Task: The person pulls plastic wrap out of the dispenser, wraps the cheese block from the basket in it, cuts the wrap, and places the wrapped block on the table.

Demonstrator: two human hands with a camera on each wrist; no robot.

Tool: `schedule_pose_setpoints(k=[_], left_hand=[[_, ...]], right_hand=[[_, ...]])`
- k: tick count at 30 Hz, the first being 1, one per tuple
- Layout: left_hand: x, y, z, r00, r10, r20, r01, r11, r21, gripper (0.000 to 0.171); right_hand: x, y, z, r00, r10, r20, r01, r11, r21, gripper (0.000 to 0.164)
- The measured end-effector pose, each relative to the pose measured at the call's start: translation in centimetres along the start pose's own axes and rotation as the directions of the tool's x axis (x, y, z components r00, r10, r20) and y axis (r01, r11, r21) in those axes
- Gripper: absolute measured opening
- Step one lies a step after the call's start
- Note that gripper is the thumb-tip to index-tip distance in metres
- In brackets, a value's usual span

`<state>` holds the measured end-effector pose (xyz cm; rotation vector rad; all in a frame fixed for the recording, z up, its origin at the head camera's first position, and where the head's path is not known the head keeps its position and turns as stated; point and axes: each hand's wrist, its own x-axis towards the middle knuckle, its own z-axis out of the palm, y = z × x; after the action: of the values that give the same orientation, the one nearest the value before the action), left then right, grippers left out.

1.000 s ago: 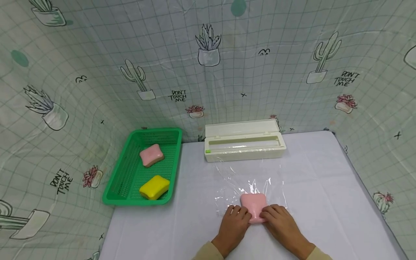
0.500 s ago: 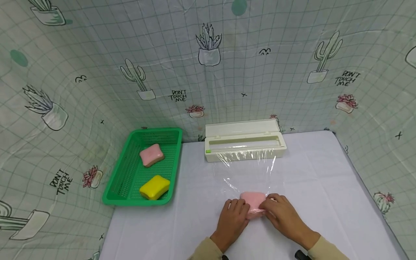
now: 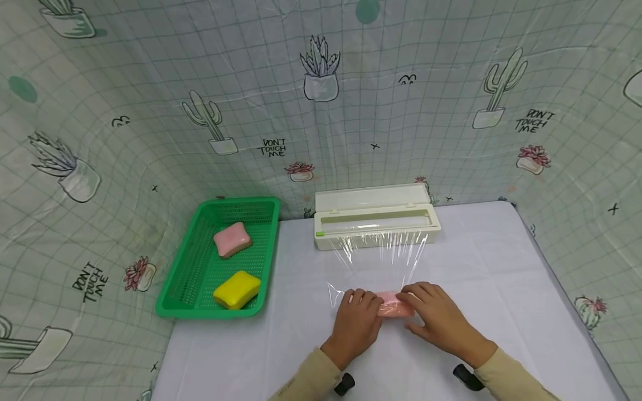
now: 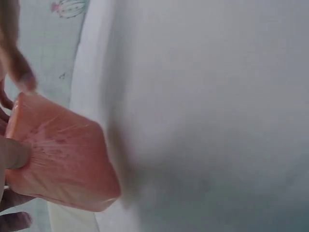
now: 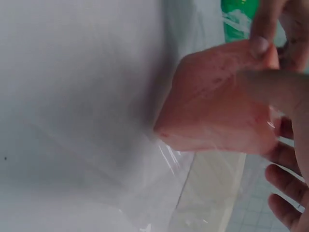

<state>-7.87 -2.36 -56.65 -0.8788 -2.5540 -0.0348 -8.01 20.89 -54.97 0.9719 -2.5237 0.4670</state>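
A pink bar of soap [image 3: 393, 305] is tipped up on its edge above the white table, with clear plastic film wrapped over it. My left hand [image 3: 355, 318] grips its left end, thumb [image 4: 15, 153] pressed to the near face. At the right end, my right hand [image 3: 441, 317] has its fingers on the top edge; its thumb [image 5: 270, 87] lies blurred before the near face in the right wrist view. Wrinkled film clings to the soap [image 4: 63, 150]. From the soap, stretched film [image 3: 381, 253] runs back to a white cling film dispenser [image 3: 376, 240].
The dispenser's lid [image 3: 373, 196] stands raised at the back. To the left, a green basket [image 3: 173, 301] holds a pink soap bar [image 3: 232, 239] and a yellow one [image 3: 237, 289]. A patterned curtain [image 3: 371, 111] surrounds the table [image 3: 501, 267].
The soap has gone from lying flat to tipped up, and both hands have moved forward with it. Film that lay loose over the table is now pulled taut toward the dispenser.
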Motion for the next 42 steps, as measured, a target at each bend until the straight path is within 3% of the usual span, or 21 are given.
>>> schedule_pose_setpoints(k=[6,10,18,28,33,38,42], left_hand=[[1.6,-1.0,-0.4,0.996,-0.034,0.088,0.038,0.998,-0.053,0.027],[2.7,-1.5,-0.2,0.993,-0.054,0.107,0.058,0.998,-0.036,0.028],[4.7,-2.0,0.8,0.992,-0.091,0.092,0.076,0.985,0.155,0.041],[5.1,-2.2,2.5,0.996,-0.047,0.071,0.034,0.982,0.184,0.034],[4.7,-2.2,3.1,0.990,-0.062,0.126,0.038,0.982,0.186,0.051],[4.3,-2.1,3.3,0.970,-0.074,0.230,0.023,0.975,0.220,0.076],[4.3,-2.4,3.9,0.957,-0.095,0.275,0.030,0.972,0.231,0.089]], right_hand=[[1.3,0.6,1.0,0.998,-0.018,-0.064,0.015,0.999,-0.050,0.053],[2.3,1.1,1.4,0.999,0.012,-0.042,-0.013,0.999,-0.032,0.045],[4.6,2.6,2.0,0.992,0.116,0.057,-0.113,0.992,-0.047,0.033],[5.8,3.5,3.8,0.988,0.152,-0.004,-0.152,0.986,-0.069,0.031],[5.7,3.6,4.4,0.985,0.171,-0.006,-0.171,0.981,-0.092,0.039],[5.0,3.6,5.2,0.984,0.180,0.016,-0.178,0.980,-0.088,0.051],[4.8,3.7,5.8,0.984,0.174,0.045,-0.168,0.980,-0.108,0.069]])
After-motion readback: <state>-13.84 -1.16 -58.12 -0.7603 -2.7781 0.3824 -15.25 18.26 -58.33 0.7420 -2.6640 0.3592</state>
